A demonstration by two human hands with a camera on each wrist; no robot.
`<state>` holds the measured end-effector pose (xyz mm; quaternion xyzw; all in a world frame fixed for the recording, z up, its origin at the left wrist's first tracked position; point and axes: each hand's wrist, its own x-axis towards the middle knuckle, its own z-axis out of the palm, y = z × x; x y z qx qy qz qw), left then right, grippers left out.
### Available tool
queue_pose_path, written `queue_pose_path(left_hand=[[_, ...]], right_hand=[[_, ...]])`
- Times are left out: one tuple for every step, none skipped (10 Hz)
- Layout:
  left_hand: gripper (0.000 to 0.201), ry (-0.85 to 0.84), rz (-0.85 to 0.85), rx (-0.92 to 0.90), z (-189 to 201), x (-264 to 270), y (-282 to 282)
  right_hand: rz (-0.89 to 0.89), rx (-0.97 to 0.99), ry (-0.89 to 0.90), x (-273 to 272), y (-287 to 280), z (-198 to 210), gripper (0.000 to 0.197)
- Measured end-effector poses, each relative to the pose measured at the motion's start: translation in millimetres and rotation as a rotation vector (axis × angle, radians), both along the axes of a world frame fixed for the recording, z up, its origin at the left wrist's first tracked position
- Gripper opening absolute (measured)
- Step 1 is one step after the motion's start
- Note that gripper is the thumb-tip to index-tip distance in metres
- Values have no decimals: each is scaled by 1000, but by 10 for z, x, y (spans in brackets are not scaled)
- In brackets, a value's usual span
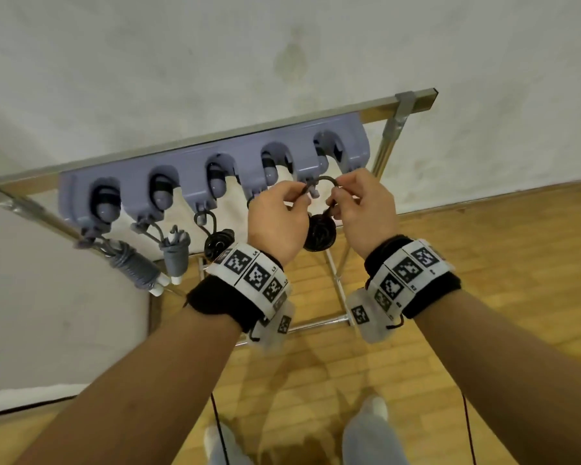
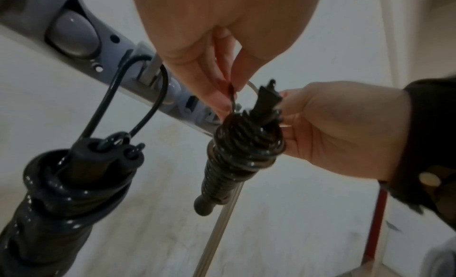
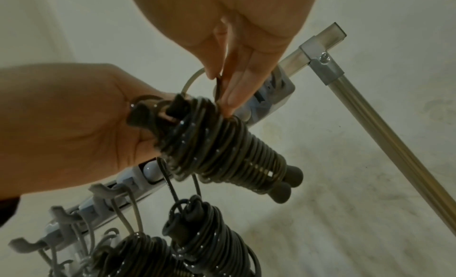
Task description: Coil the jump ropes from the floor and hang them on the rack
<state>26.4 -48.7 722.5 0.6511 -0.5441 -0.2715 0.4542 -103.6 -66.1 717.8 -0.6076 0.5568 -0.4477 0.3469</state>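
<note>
wrists: black bands [image 1: 222, 298] w/ white b&w marker tags [image 1: 406, 270]
cables: thin red/black
legs: light trousers [image 1: 369, 441]

The head view is bright and evenly lit, with soft shadows of the legs on the wooden floor [image 1: 483, 297] and strong bending of straight lines toward the edges. Both wrist views are dimmer, grainy and muted. The near black coil [image 2: 56, 193] is blurred, small highlights glint on the rope turns [image 3: 222, 144], and the wall [image 3: 370, 203] looks mottled.

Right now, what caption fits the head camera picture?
Both hands loop a coiled black jump rope onto the grey rack.
</note>
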Motion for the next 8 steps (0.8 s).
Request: queue_pose_path(left_hand=[[9, 81, 47, 118, 26, -4, -64], [9, 18, 103, 154, -30, -63, -101], [12, -41, 175, 215, -113, -104, -132], [12, -18, 192, 248, -169, -116, -138], [14, -21, 197, 262, -196, -111, -130], [12, -57, 190, 274, -158, -104, -125], [24, -108, 188, 256, -95, -73, -75], [24, -123, 166, 187, 54, 1, 44]], right_hand=[[34, 35, 72, 39, -125, 20, 28], [42, 88, 122, 79, -229, -19, 20], [84, 152, 166, 96, -288, -88, 12], [127, 206, 160, 94, -292, -126, 15], [128, 182, 178, 86, -291, -154, 17], [122, 187, 206, 79, -298, -140, 11], [115, 176, 217, 81, -277, -102, 7], [8, 131, 229, 48, -190, -7, 14]])
